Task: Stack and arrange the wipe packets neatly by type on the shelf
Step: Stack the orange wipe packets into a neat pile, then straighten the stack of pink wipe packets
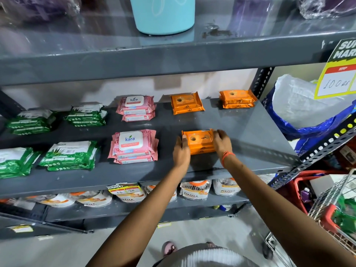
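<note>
On the grey shelf (250, 132), a front stack of orange wipe packets (199, 143) is held at both ends: my left hand (181, 151) grips its left side and my right hand (222, 141) its right side. Two more orange stacks (186, 104) (238, 99) sit at the back. Pink Kara packets are stacked at the front (134, 147) and behind (135, 107), left of the orange ones. Green packets lie in several stacks further left, among them a front stack (67, 157) and a back stack (86, 114).
A light blue container (162, 14) stands on the shelf above. A yellow price tag (337, 74) hangs at the right by a blue-and-white sack (300, 105). A wire trolley (337, 209) with goods stands at the lower right. White pouches (194, 189) fill the shelf below.
</note>
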{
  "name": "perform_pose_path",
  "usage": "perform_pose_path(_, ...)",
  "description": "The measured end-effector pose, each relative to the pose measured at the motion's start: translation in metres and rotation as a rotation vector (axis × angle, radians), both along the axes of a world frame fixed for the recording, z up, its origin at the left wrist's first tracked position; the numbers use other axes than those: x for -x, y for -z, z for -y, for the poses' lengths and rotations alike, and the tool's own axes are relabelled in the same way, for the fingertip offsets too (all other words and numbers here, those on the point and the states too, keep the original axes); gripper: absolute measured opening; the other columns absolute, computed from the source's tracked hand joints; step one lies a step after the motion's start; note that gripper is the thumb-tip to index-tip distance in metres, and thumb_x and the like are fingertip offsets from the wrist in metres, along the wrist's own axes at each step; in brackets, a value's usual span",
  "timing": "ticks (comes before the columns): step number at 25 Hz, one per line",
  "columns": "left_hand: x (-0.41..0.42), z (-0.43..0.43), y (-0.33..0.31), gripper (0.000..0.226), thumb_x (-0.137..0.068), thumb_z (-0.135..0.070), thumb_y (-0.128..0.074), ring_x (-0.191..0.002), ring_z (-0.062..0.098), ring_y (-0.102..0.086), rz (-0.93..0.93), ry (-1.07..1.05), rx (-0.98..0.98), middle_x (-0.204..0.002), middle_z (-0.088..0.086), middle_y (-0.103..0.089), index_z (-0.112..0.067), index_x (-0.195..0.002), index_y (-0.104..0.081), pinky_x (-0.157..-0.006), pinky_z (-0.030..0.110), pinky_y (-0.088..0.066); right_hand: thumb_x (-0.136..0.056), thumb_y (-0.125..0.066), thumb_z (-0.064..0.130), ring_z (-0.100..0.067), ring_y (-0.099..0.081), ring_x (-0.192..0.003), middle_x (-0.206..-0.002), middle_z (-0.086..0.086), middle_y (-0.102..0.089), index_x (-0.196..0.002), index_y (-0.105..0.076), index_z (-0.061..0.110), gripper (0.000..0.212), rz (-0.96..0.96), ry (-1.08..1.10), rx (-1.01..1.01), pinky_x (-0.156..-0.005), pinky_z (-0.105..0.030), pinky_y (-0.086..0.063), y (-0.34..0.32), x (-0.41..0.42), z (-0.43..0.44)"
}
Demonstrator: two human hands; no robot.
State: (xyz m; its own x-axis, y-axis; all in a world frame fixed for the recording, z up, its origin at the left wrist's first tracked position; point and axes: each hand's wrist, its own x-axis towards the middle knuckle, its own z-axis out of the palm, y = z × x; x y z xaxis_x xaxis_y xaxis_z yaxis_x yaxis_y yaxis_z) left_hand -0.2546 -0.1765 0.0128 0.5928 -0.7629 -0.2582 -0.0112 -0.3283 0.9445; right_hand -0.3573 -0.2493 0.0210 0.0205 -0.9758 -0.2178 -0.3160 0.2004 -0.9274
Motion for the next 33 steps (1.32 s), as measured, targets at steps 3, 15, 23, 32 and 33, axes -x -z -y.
perform_pose_path(3,0.013,0.009,-0.003,0.038,-0.101,-0.028,-0.032,-0.107,0.039,-0.057,0.09,-0.079,-0.044,-0.119,0.022,-0.062,-0.005,-0.123,-0.053,-0.087,0.041,-0.045,-0.098,-0.046,0.02,-0.034,-0.059,-0.115,-0.122,-0.02,-0.066,-0.123,-0.062,0.006,0.033,0.038,0.055,-0.013,-0.099,-0.04,-0.047,0.005,-0.002,-0.009)
perform_pose_path(15,0.016,0.005,-0.011,0.041,-0.1,-0.025,-0.036,-0.123,0.038,-0.05,0.175,-0.155,-0.035,-0.135,0.021,-0.053,-0.005,-0.136,-0.043,-0.098,0.042,-0.042,-0.096,-0.049,0.028,-0.039,-0.054,-0.121,-0.128,-0.021,-0.062,-0.128,-0.056,0.006,0.039,-0.229,0.045,0.151,-0.092,-0.038,-0.047,-0.009,0.01,-0.006)
perform_pose_path(23,-0.071,-0.055,-0.049,0.033,-0.093,-0.015,-0.051,-0.096,0.038,-0.065,0.595,-0.222,0.208,-0.112,0.021,-0.068,-0.004,-0.124,-0.058,-0.082,0.038,-0.049,-0.096,-0.051,0.023,-0.04,-0.062,-0.105,-0.116,-0.024,-0.067,-0.12,-0.06,0.004,0.032,-0.279,-0.391,0.341,-0.086,-0.04,-0.047,-0.031,-0.084,-0.051)
perform_pose_path(32,-0.185,-0.1,-0.014,0.047,-0.091,-0.041,-0.053,-0.114,0.036,-0.056,0.173,-0.154,-0.056,-0.125,0.019,-0.06,-0.007,-0.123,-0.051,-0.093,0.035,-0.043,-0.094,-0.048,0.044,-0.038,-0.058,-0.116,-0.127,-0.021,-0.062,-0.122,-0.058,0.004,0.05,-0.013,-0.226,-0.125,-0.097,-0.041,-0.046,-0.015,-0.175,-0.097)
perform_pose_path(33,-0.187,-0.099,-0.011,0.047,-0.09,-0.046,-0.052,-0.112,0.036,-0.057,0.122,-0.14,-0.066,-0.123,0.018,-0.062,-0.008,-0.119,-0.054,-0.094,0.038,-0.043,-0.093,-0.046,0.048,-0.037,-0.06,-0.112,-0.126,-0.019,-0.063,-0.122,-0.057,0.007,0.052,-0.023,-0.219,-0.124,-0.094,-0.04,-0.049,-0.016,-0.176,-0.1)
